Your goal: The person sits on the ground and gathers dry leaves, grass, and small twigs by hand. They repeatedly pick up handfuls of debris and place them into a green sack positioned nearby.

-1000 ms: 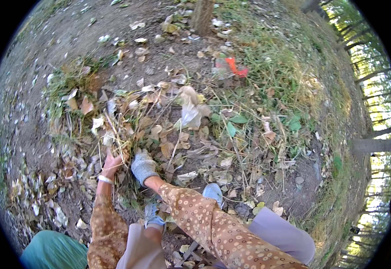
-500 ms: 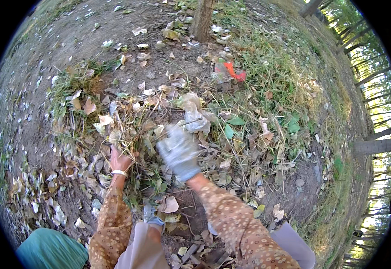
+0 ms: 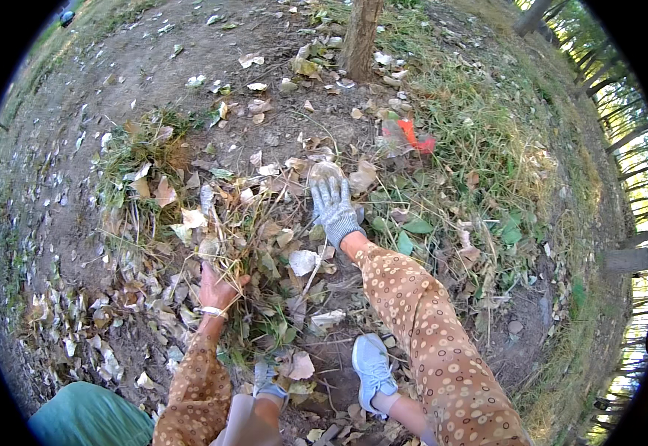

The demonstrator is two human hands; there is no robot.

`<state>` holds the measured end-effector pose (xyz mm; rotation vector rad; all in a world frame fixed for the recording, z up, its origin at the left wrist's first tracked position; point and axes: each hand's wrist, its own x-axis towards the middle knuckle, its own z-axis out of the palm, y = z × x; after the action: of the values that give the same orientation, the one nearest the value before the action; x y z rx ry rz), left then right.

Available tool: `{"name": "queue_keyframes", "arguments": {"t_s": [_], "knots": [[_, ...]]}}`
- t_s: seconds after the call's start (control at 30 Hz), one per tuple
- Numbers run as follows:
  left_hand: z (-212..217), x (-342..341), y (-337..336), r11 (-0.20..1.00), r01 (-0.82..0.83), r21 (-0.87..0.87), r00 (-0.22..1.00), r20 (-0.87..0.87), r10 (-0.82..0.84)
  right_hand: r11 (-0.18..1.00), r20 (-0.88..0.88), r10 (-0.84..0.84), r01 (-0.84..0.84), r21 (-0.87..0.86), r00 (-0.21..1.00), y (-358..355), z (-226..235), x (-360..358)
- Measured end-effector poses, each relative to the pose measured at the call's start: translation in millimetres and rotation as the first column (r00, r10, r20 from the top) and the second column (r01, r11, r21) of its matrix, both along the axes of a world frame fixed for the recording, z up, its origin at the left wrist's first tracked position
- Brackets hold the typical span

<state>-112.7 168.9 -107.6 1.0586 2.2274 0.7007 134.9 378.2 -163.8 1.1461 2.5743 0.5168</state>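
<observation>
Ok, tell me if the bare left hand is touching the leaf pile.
Touching. The head view shows the left hand pressed into the leaf pile, its fingers buried among dry leaves and stalks, with no gap visible.

Two hands [image 3: 216, 286], one glove [image 3: 335, 208], two shoes [image 3: 374, 364], one tree trunk [image 3: 361, 33].

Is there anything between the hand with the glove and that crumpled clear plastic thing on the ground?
No. The gloved right hand already reaches the clear plastic scrap; its fingertips are at its edge, with only dry leaves around it.
</observation>
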Motion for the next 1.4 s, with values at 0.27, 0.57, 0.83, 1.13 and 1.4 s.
{"name": "queue_keyframes", "arguments": {"t_s": [0.27,0.57,0.83,1.13,1.4], "knots": [[6,0,3,0.999,0.021,0.05,0.996,0.087,-0.025,0.966,-0.158,0.058,-0.096,-0.241,0.986,54,9,-63],[14,-2,0,0.998,-0.029,-0.061,1.0,-0.002,0.029,0.848,-0.085,0.014,-0.057,-0.527,0.996,52,10,-82],[-3,1,4,0.996,-0.031,-0.088,0.998,-0.052,0.026,0.961,0.362,0.267,-0.219,-0.169,0.893,76,61,-29],[-15,0,4,0.996,-0.01,-0.088,0.993,-0.119,-0.001,0.76,0.381,0.244,0.068,-0.647,0.892,15,133,-26],[3,6,1,0.962,-0.08,-0.261,0.962,-0.273,0.006,0.436,-0.095,-0.624,0.245,-0.866,0.776,-182,50,-80]]}}
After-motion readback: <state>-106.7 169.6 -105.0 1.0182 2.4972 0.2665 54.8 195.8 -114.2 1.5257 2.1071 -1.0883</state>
